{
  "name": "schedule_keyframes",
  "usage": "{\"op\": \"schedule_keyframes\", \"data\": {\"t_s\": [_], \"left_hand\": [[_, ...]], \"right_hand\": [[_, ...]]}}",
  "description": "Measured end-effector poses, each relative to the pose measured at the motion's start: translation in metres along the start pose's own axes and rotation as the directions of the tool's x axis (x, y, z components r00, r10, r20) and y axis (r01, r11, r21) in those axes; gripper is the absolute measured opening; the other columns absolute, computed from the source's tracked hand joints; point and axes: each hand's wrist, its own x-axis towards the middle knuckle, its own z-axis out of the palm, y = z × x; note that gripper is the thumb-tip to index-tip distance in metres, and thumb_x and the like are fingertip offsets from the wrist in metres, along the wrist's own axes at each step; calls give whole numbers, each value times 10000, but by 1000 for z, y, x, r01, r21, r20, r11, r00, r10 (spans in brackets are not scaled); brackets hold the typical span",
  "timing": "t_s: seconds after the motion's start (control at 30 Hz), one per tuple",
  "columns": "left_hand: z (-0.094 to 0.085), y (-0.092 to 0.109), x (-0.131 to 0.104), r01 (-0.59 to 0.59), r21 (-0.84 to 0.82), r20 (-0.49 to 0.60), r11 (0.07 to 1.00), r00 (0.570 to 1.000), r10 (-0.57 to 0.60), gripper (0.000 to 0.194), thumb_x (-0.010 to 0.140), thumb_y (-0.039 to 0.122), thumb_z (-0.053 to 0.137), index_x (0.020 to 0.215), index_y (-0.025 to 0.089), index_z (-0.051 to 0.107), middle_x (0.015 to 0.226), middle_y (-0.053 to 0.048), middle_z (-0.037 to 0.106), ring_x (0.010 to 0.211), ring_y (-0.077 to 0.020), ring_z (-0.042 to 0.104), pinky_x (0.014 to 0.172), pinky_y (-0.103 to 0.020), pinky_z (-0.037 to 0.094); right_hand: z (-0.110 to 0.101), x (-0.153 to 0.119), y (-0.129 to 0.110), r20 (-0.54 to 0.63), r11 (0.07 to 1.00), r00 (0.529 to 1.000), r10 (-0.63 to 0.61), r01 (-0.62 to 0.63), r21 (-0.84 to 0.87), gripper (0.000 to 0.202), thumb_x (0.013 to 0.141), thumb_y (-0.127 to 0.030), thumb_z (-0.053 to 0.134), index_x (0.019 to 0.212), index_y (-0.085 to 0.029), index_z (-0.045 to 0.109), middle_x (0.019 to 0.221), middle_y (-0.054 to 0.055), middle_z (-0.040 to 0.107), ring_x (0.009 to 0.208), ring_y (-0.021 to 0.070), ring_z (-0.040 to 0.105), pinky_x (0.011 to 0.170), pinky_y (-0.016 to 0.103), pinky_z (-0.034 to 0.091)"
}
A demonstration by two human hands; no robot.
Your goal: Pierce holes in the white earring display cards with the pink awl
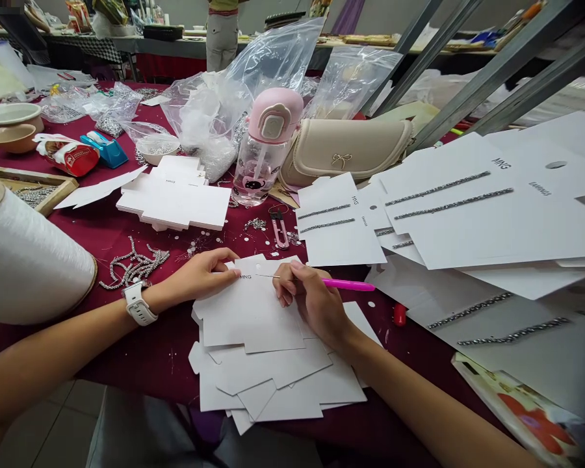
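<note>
On the pile in front of me lies a white card (253,318) printed "MNG". My left hand (209,273) grips its upper left edge, the thumb on top and some fingers hidden. My right hand (316,302) is closed around a pink-handled needle tool (348,285), whose thin metal shaft points left over the card near the print. Whether the tip touches the card I cannot tell. More white cards (292,390) lie loosely stacked beneath. To the left of my left wrist is a heap of silver rhinestone strips (134,265).
Cards bearing silver strips (468,227) overlap at the right. Behind my hands stand a pink-lidded bottle (268,149), a beige purse (346,153) and a card stack (175,195). A large thread cone (34,253) is at left. Pink snips (279,227) and a red cap (399,315) lie nearby.
</note>
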Motion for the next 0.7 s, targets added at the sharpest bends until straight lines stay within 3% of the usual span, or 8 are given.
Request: {"op": "schedule_keyframes", "data": {"t_s": [0.4, 0.7], "left_hand": [[0, 0, -1, -11, 35, -5, 999, 1000, 11, 237, 765, 351, 483, 882, 145, 489, 506, 77, 363, 448, -52, 307, 386, -149, 236], [0, -4, 1, -34, 30, 7, 999, 999, 34, 246, 774, 355, 473, 908, 150, 494, 507, 78, 370, 439, -52, 311, 390, -155, 238]], "right_hand": [[0, 0, 2, 106, 998, 994, 21, -14, -67, 401, 839, -320, 348, 462, -184, 349, 477, -20, 359, 489, 103, 375, 513, 274, 295], [3, -2, 4, 109, 977, 994, 5, 18, -211, 421, 829, -419, 353, 473, -195, 328, 474, -23, 328, 497, 115, 372, 517, 281, 304]]}}
